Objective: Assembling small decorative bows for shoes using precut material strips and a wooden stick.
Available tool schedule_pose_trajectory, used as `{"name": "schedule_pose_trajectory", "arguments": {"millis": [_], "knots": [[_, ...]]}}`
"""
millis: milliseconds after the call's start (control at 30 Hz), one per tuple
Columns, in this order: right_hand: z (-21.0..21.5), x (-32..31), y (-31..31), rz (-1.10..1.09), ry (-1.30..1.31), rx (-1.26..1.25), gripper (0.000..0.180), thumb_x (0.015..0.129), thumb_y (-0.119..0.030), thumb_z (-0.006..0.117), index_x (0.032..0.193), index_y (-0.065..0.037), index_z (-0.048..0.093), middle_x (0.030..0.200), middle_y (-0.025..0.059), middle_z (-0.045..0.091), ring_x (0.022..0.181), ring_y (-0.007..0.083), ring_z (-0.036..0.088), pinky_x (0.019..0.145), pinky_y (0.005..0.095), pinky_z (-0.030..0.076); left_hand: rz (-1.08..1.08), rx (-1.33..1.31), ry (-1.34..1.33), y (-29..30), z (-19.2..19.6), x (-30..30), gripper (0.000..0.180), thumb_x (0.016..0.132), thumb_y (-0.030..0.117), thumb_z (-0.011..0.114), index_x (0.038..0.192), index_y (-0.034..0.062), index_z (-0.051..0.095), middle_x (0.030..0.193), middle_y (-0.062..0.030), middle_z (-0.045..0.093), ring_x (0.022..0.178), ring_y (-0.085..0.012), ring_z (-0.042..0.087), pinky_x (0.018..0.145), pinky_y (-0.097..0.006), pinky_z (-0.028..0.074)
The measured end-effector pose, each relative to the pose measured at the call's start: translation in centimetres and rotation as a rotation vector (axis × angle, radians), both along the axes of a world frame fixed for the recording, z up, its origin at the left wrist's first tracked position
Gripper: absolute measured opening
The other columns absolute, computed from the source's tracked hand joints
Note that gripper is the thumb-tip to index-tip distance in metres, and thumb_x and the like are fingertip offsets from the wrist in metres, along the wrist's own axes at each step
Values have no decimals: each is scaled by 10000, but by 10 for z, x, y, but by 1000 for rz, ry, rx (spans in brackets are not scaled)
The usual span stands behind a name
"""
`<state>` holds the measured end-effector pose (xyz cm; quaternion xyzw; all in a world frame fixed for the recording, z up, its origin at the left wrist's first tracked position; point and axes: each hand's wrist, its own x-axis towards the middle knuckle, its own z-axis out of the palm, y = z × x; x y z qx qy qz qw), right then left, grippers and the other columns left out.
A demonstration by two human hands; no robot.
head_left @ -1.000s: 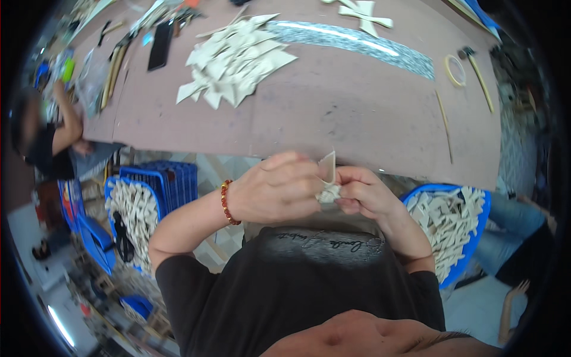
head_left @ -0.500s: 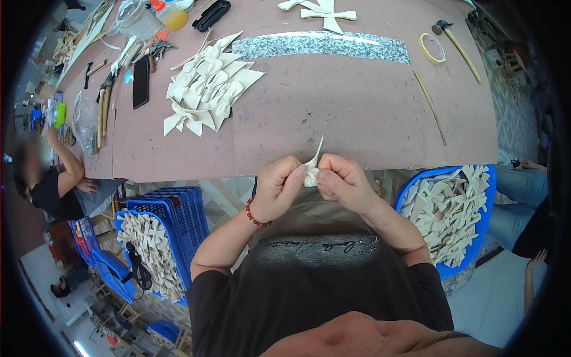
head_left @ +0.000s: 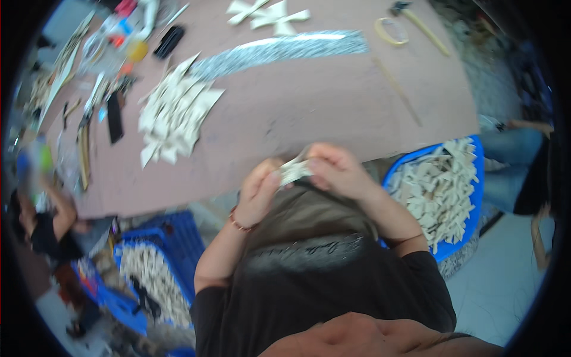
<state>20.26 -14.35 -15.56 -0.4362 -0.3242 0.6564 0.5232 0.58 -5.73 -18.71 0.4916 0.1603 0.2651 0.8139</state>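
Observation:
A cream bow point(head_left: 293, 172) of soft, leather-like material is stretched between my two hands, just off the table's near edge. Its left end is pinched by my left hand point(head_left: 259, 191), which has a beaded bracelet at the wrist. My right hand point(head_left: 336, 171) grips the other end, fingers closed round it. Some blur hides the exact finger positions. Farther left on the table lies a heap of similar cream bows point(head_left: 178, 113). Beyond it, a long speckled grey strip point(head_left: 279, 52) runs to the right.
Blue baskets of cream pieces stand below the table: a right basket point(head_left: 477, 196) and a left crate point(head_left: 178, 244). A hammer point(head_left: 425, 28), tape roll point(head_left: 391, 31) and thin stick point(head_left: 397, 90) lie far right. A phone point(head_left: 114, 122) lies left. Other people sit at both sides.
The view has turned, so the table looks tilted. The bow's thin tail no longer points up; the bow now lies spread sideways between my hands, which are slightly farther apart.

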Motion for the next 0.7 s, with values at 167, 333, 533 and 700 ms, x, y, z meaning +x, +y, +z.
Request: {"name": "schedule_pose_trajectory", "arguments": {"millis": [167,333,533,700], "knots": [[9,-14,17,-180,-683,159,174,891,-233,613,876,-59,615,666,102,563,565,182,530,554,315,430,262,910,401,23,15,6,175,951,134,501,911,-18,578,950,-112,546,943,-228,516,845,-326,404],[-1,-27,25,-405,-733,370,190,859,-217,671,827,-39,610,697,109,598,629,267,603,565,340,446,246,1015,594,28,32,-2,174,965,150,511,912,-2,575,865,-94,541,785,-191,512,696,-294,419],[-13,-39,20,-440,-713,649,188,852,-226,661,839,-41,631,679,123,603,631,325,606,571,363,455,-179,-199,210,17,16,-23,215,1000,248,498,907,59,542,675,9,494,561,-87,422,521,-224,344],[-14,-32,6,-111,-551,219,267,935,-284,592,787,-63,611,606,28,542,552,109,515,525,292,425,191,-78,254,-11,13,-5,229,964,223,540,816,52,573,647,13,474,590,-66,387,533,-236,302]]}}
